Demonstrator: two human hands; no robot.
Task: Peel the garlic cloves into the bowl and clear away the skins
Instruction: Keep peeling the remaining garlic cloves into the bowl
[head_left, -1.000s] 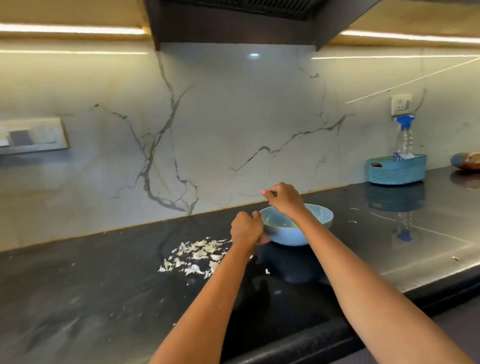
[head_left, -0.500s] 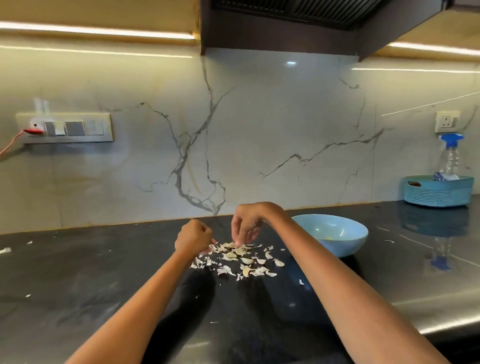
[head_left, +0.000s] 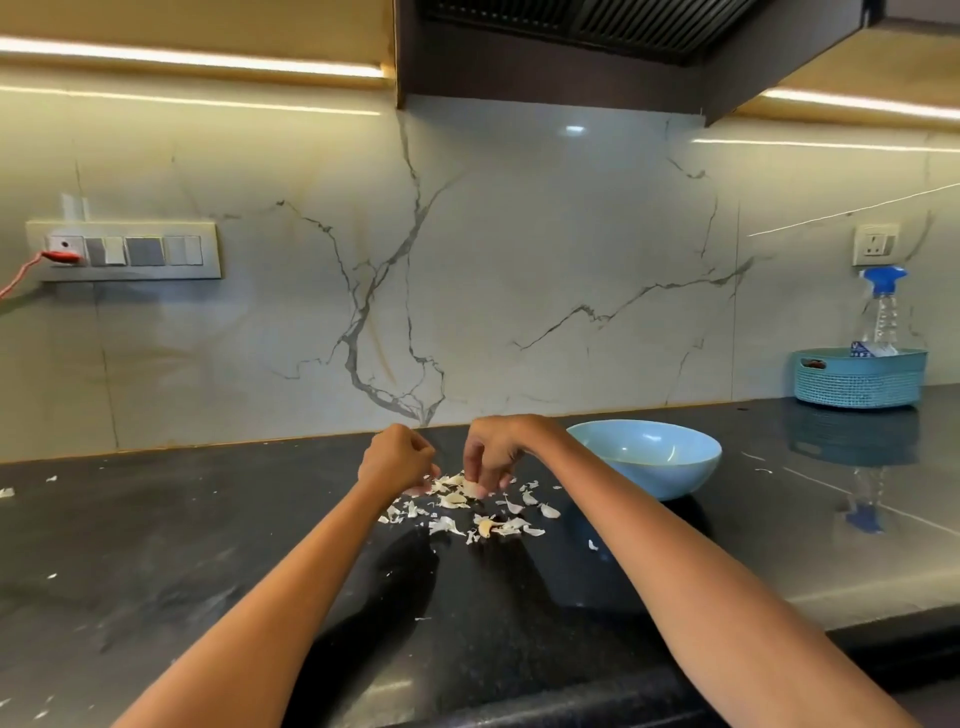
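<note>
While both forearms reach in from the near edge of the black counter (head_left: 156, 545), the garlic skins (head_left: 467, 512) lie scattered on it just ahead of them, with one yellowish garlic clove (head_left: 485, 528) among the nearer flakes. Over the far side of that scatter the left hand (head_left: 397, 457) is curled into a loose fist with its fingers together; whether it holds anything cannot be told. Just beside it, the right hand (head_left: 493, 449) points its fingers downward, their tips drawn together and pinching at a pale piece (head_left: 471, 487) in the pile, though whether that piece is a clove or only skin is unclear. To the right of the hands, close to the skins but apart from them, stands the light blue bowl (head_left: 649, 475), upright on the counter; its contents are not clear from this angle. Farther right, against the marble wall (head_left: 519, 260), a teal basket (head_left: 860, 379) holds a spray bottle (head_left: 883, 306) with a blue nozzle. On the wall's left side is a switch panel (head_left: 124, 250) with a red plug (head_left: 61, 256) in it.
</note>
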